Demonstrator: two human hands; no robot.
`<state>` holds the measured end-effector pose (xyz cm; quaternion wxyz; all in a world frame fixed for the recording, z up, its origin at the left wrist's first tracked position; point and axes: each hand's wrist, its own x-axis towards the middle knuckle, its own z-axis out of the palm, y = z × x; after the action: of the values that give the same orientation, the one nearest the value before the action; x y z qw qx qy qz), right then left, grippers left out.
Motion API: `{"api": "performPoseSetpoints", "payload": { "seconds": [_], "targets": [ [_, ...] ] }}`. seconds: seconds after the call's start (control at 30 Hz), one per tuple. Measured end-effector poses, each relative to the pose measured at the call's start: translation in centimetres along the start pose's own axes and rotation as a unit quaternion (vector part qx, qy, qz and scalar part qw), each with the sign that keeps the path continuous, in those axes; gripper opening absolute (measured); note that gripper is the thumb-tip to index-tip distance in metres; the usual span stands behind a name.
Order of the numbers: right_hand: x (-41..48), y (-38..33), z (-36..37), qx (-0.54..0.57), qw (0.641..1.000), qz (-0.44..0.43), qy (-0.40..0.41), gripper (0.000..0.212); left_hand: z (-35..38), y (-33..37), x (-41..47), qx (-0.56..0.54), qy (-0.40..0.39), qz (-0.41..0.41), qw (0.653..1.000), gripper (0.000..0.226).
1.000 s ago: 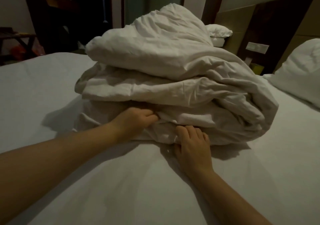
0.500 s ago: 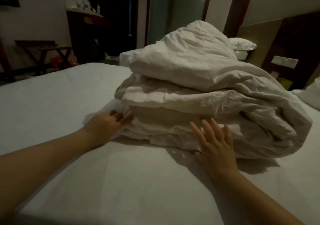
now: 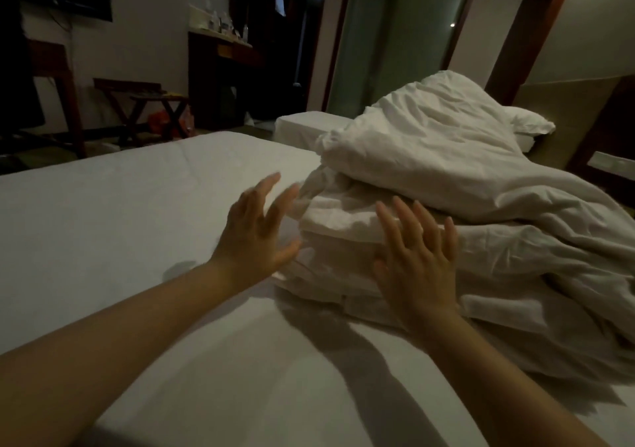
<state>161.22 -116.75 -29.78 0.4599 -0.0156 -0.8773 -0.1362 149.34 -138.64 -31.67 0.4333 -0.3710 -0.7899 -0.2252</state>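
The mattress (image 3: 113, 226) to the left of the left hand (image 3: 256, 237) lay flat and bare, giving open passage to its far edge. The strip of mattress between the two forearms was likewise open. The folded duvet (image 3: 446, 178) blocked the way ahead and to the right as a tall stack. Its left corner stood between the hands. The right hand (image 3: 417, 268) was close in front of the stack's near face; contact could not be confirmed. A pillow (image 3: 529, 125) lay behind the duvet.

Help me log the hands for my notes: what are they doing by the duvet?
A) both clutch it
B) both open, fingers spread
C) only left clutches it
B: the left hand and right hand both show straight, spread fingers by the duvet, holding nothing.
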Motion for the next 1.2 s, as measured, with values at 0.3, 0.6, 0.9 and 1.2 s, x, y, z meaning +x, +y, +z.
{"api": "performPoseSetpoints", "payload": {
  "seconds": [0.3,0.6,0.9,1.2],
  "targets": [
    [9.7,2.0,-3.6,-0.038,0.994,0.094,-0.040,0.061,-1.3,4.0,13.5,-0.151,-0.076,-0.063,0.984,0.024],
    [1.4,-3.1,2.6,0.022,0.973,0.039,-0.228,0.052,1.4,-2.5,3.3,-0.073,-0.309,-0.031,0.948,0.048],
    [7.7,0.3,-0.1,-0.013,0.996,0.084,-0.008,0.072,-0.4,-1.0,9.6,-0.280,-0.193,-0.204,0.918,0.051],
    [14.3,2.5,-2.3,0.017,0.973,0.222,-0.068,0.028,-0.5,3.5,17.6,-0.380,-0.120,-0.190,0.897,0.009]
  ]
}}
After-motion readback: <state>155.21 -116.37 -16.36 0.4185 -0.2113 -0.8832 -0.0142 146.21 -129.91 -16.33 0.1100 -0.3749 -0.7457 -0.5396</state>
